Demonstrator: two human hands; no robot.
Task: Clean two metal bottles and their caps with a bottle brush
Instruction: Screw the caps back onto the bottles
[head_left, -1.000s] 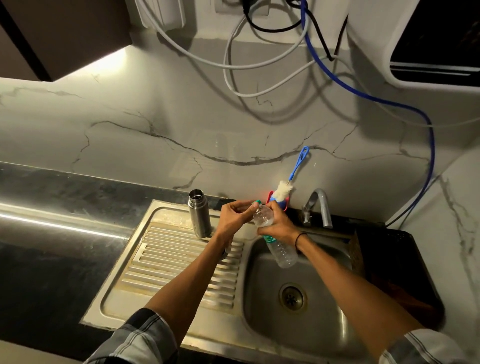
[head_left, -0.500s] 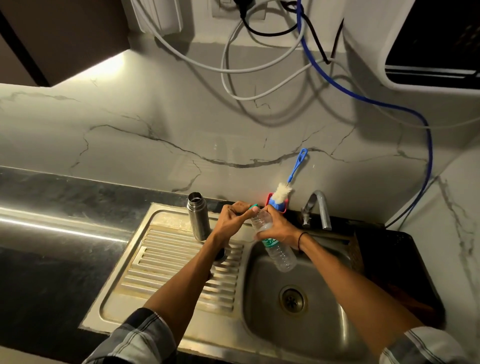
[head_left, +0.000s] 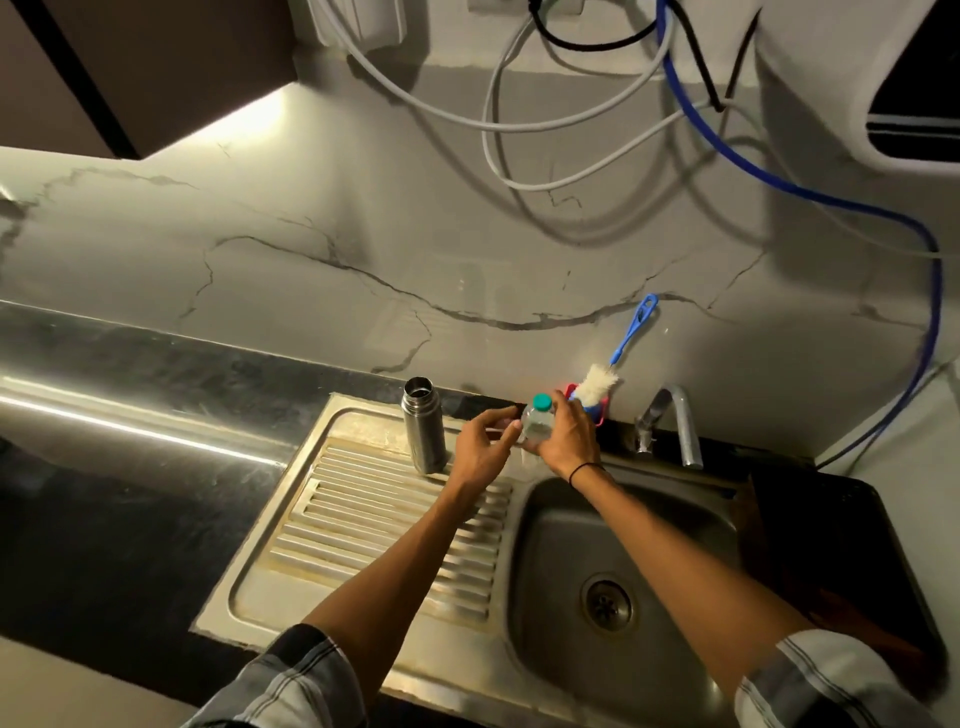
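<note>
Head view: right hand (head_left: 563, 441) grips a clear plastic bottle (head_left: 536, 425) with teal cap upright; left hand (head_left: 480, 449) beside it, fingers loose. Open metal bottle (head_left: 423, 426) stands on the drainboard (head_left: 374, 525).

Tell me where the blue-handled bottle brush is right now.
The blue-handled bottle brush leans on the marble wall behind the sink, between the curved metal tap and the right hand.
</note>
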